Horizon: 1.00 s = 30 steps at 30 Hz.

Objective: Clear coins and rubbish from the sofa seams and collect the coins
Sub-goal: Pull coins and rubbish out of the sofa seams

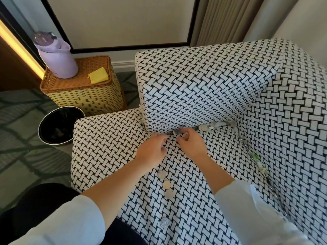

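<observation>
A black-and-white woven-pattern sofa (109,138) fills the view. Both hands sit at the seam between its seat and armrest. My left hand (152,151) rests on the seat with fingers curled, nothing visible in it. My right hand (192,144) pinches at a small grey piece (176,133) in the seam. Further right along that seam lie coins and pale scraps (212,126). The seam under the backrest holds rubbish with green bits (257,159). Three coins (166,184) lie in a row on the seat, and one silver coin (164,222) lies nearer me.
A black round bin (60,125) stands on the carpet left of the sofa. Behind it a wicker basket (85,96) carries a lilac bottle (56,55) and a yellow cloth (98,75). Curtains hang at the back right.
</observation>
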Each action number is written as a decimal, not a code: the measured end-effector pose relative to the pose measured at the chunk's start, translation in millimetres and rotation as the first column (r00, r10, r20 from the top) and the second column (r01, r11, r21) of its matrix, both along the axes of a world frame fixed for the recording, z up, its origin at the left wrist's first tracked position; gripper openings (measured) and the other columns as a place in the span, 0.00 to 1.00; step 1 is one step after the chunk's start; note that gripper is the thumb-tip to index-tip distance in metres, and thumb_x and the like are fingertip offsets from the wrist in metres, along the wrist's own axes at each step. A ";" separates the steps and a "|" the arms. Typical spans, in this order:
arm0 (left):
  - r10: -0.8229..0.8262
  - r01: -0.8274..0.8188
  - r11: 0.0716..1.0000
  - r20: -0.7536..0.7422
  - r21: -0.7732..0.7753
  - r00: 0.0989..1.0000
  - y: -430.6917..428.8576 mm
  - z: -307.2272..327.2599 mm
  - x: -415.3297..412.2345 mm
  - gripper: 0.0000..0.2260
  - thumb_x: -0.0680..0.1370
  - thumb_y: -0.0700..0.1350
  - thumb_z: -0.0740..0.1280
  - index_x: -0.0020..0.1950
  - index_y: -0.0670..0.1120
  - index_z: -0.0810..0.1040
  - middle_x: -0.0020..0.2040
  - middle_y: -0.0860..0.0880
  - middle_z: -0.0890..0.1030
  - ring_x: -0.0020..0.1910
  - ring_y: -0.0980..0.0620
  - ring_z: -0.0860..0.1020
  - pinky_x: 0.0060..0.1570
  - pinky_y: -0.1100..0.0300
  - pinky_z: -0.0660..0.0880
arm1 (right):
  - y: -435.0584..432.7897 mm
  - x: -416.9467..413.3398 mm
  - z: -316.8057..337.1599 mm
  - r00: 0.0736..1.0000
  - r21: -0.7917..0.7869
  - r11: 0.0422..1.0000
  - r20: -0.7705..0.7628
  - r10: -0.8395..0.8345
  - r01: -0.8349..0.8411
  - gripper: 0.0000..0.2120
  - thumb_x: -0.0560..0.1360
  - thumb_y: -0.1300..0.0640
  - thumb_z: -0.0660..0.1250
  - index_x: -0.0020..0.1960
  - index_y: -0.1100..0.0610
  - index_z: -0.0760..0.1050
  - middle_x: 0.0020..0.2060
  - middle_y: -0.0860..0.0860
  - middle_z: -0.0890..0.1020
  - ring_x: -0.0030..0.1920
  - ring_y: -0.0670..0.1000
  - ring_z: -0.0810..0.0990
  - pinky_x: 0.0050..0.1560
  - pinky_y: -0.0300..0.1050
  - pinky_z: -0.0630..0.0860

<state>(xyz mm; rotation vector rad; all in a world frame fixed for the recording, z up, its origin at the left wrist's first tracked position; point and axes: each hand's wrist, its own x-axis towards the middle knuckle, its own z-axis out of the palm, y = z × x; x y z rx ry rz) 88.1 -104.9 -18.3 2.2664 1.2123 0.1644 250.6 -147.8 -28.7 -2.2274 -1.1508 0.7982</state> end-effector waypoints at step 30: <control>-0.009 0.004 0.999 -0.113 -0.041 0.994 17.5 -7.0 11.2 0.19 0.80 0.45 0.60 0.71 0.48 0.70 0.62 0.47 0.75 0.50 0.49 0.79 0.46 0.56 0.77 | 1.0 -0.5 6.7 0.924 -0.184 0.949 -0.335 0.184 -0.256 0.31 0.76 0.62 0.56 0.78 0.48 0.58 0.21 0.51 0.74 0.19 0.50 0.73 0.21 0.39 0.71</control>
